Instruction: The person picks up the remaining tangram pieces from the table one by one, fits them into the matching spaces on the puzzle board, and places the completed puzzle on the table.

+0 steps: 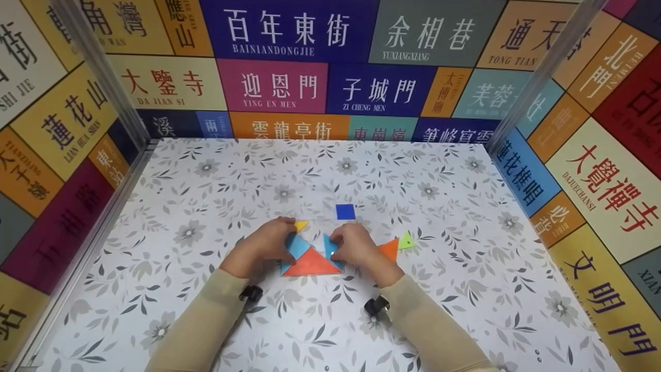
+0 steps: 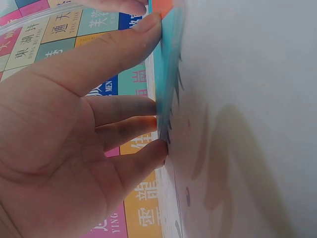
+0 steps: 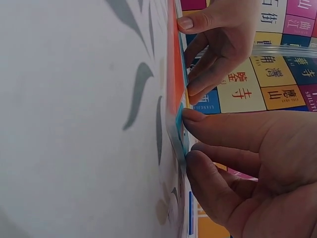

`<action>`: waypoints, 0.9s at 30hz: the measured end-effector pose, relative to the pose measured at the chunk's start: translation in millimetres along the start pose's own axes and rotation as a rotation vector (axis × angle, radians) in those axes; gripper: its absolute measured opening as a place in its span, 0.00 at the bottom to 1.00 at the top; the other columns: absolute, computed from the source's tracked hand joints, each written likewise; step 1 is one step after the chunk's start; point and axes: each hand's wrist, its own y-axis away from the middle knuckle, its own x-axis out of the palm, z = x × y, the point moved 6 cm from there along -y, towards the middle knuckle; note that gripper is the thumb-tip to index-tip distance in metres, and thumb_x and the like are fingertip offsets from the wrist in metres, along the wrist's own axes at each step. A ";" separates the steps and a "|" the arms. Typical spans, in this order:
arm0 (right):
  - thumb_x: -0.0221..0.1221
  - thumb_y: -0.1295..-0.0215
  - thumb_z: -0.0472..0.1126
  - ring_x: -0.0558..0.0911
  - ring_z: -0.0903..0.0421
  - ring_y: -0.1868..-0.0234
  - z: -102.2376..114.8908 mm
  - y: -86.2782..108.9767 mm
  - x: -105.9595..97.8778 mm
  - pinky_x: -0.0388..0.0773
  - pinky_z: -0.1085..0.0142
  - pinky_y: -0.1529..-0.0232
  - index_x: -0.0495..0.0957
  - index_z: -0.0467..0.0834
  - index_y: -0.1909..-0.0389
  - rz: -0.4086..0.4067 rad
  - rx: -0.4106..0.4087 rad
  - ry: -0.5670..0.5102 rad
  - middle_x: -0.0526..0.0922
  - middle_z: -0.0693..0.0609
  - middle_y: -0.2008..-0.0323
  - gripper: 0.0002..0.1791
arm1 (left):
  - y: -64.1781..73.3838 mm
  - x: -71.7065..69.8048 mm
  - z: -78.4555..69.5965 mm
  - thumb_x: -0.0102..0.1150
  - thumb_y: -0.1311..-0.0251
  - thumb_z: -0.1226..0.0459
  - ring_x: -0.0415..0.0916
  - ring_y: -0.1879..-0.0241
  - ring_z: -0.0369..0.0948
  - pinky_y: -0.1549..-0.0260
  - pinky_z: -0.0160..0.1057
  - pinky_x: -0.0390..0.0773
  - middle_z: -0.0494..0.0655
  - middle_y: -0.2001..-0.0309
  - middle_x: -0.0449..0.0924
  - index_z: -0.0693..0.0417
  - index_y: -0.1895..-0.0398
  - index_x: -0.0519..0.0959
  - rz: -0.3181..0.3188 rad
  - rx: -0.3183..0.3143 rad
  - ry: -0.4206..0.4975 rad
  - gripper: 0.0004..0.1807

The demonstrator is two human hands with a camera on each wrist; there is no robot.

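Note:
Flat tangram pieces lie on a patterned tabletop. A red-orange triangle (image 1: 312,263) sits between my hands, blue showing at both lower corners. My left hand (image 1: 266,240) spreads over a light blue piece (image 1: 298,246) at the triangle's upper left, thumb and fingertips touching its edges. A small yellow triangle (image 1: 301,226) pokes out by the left fingertips. On the other side, my right hand (image 1: 356,248) pinches a narrow-looking blue piece (image 1: 327,247) between thumb and fingers, close over the table. Part of that piece is hidden by the fingers.
A dark blue square (image 1: 345,212) lies beyond the right hand. To the right are an orange triangle (image 1: 390,250), partly covered by the hand, and a small green triangle (image 1: 406,241). Panels with printed characters (image 1: 273,88) wall the tabletop (image 1: 206,186) at the back and sides.

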 end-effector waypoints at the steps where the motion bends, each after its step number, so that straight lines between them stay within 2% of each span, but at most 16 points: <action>1: 0.80 0.50 0.34 0.84 0.52 0.51 -0.2 -0.1 0.6 0.83 0.54 0.41 0.90 0.38 0.50 0.000 -0.004 0.002 0.89 0.46 0.53 0.23 | 0.1 0.3 0.3 0.85 0.52 0.61 0.72 0.27 0.55 0.27 0.51 0.74 0.58 0.24 0.71 0.63 0.34 0.80 0.003 -0.004 0.004 0.40; 4: 0.80 0.50 0.34 0.82 0.52 0.55 0.2 0.1 1.5 0.84 0.55 0.45 0.90 0.38 0.52 -0.004 -0.021 0.002 0.88 0.46 0.55 0.21 | 0.8 0.3 0.3 0.85 0.53 0.61 0.72 0.27 0.55 0.26 0.52 0.73 0.59 0.24 0.71 0.63 0.34 0.80 -0.001 -0.006 0.017 0.41; 11: 0.82 0.53 0.35 0.79 0.55 0.62 4.9 0.8 0.7 0.82 0.59 0.53 0.91 0.37 0.56 -0.028 -0.105 0.043 0.85 0.46 0.63 0.21 | 3.4 -1.8 -2.2 0.85 0.53 0.61 0.72 0.28 0.57 0.29 0.52 0.76 0.61 0.27 0.74 0.65 0.38 0.82 -0.030 0.044 0.006 0.38; 17: 0.82 0.51 0.37 0.80 0.55 0.62 5.3 -0.2 1.8 0.83 0.58 0.52 0.90 0.37 0.52 0.011 -0.078 0.070 0.84 0.47 0.62 0.23 | 3.5 -1.7 -1.3 0.85 0.52 0.60 0.71 0.26 0.56 0.25 0.52 0.72 0.59 0.24 0.72 0.63 0.34 0.80 -0.017 0.003 0.009 0.40; 27: 0.80 0.47 0.36 0.80 0.54 0.59 4.0 -1.4 4.2 0.82 0.58 0.50 0.90 0.39 0.49 0.027 -0.052 0.035 0.84 0.49 0.59 0.22 | 4.7 -2.5 -1.2 0.85 0.51 0.60 0.70 0.25 0.56 0.24 0.52 0.70 0.59 0.23 0.71 0.62 0.32 0.79 -0.004 -0.006 0.023 0.41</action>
